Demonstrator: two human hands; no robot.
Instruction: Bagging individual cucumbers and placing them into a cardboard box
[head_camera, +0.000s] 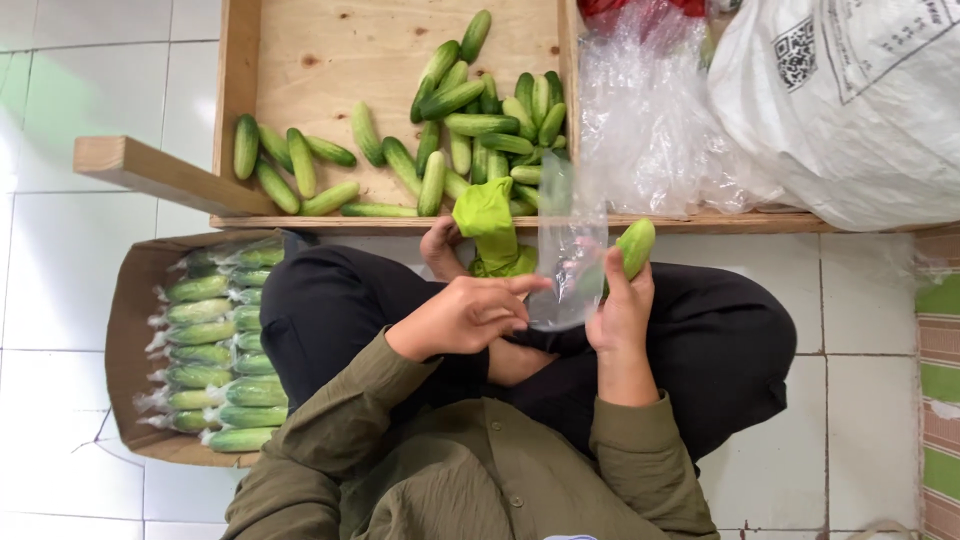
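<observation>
I sit cross-legged on a tiled floor. My right hand (622, 312) holds a green cucumber (635, 246) upright and also grips one side of a clear plastic bag (566, 250). My left hand (466, 315) pinches the lower edge of the same bag, fingers curled. The bag hangs open between both hands, above my lap. A green cloth (487, 225) lies by my foot, just beyond the hands.
A wooden tray (300, 50) in front holds several loose cucumbers (470, 125). A cardboard box (125, 310) at my left is filled with bagged cucumbers (215, 360). Crumpled clear plastic (650, 120) and a big white sack (850, 100) sit at the right.
</observation>
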